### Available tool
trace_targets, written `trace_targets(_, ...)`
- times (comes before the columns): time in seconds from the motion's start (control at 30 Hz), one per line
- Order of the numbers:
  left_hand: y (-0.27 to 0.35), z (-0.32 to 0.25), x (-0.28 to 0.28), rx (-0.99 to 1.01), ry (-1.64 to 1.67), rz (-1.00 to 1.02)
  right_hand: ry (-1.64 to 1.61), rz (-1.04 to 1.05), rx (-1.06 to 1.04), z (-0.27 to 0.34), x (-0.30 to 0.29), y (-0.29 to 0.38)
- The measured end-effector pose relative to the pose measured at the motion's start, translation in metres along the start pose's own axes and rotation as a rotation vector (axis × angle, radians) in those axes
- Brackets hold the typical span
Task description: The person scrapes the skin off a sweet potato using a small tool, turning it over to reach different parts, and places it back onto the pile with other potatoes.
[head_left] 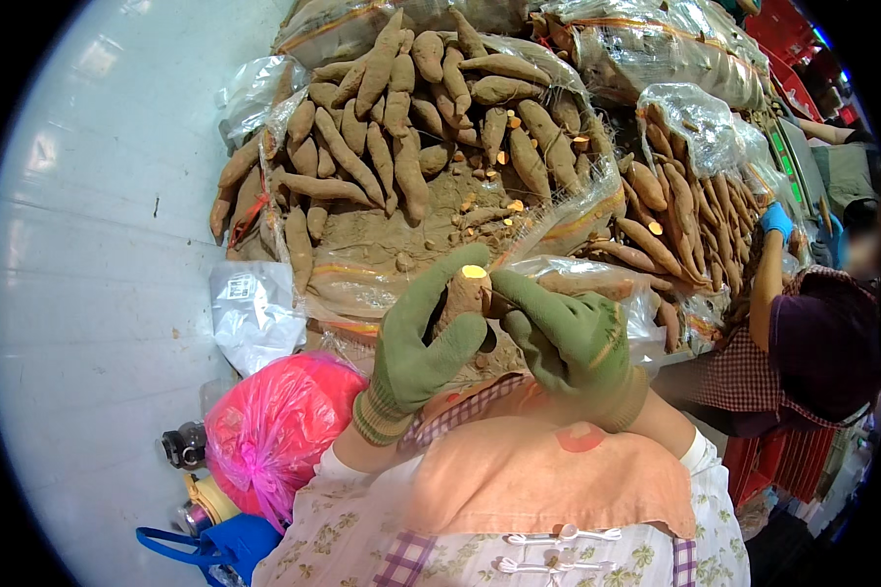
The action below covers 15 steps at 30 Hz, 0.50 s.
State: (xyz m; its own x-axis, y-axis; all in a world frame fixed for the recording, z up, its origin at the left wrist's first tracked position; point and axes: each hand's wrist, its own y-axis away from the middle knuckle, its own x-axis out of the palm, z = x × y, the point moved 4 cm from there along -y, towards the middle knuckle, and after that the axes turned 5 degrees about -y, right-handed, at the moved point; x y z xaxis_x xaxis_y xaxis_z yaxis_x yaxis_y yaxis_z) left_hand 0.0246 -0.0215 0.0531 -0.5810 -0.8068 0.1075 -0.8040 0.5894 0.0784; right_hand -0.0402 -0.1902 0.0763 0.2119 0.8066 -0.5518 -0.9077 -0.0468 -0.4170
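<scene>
In a green knit glove, my left hand is closed around a sweet potato whose top end is cut flat and shows yellow flesh. My right hand, gloved the same way, is beside it with fingertips close to the potato's right side; a thin dark thing shows at those fingers, too little of it to name. Beyond both hands, a heap of soil-covered sweet potatoes lies in an opened plastic sack. Small cut ends with orange flesh are scattered over the dirt there.
A pink plastic bag stands at lower left, near a blue bag. At right, a co-worker in a checked apron reaches with a blue-gloved hand towards another sweet potato pile. Full wrapped sacks lie behind.
</scene>
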Motion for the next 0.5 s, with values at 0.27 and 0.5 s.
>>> trace_targets(0.27, -0.0001, 0.0079, 0.0004, 0.015, 0.028, 0.005, 0.119, 0.099, -0.004, -0.0007, 0.0030, 0.0030)
trace_targets(0.5, 0.0001, 0.0091, 0.0012, -0.033, 0.066, 0.003, 0.118, 0.144, 0.013, -0.0025, 0.0012, 0.0037)
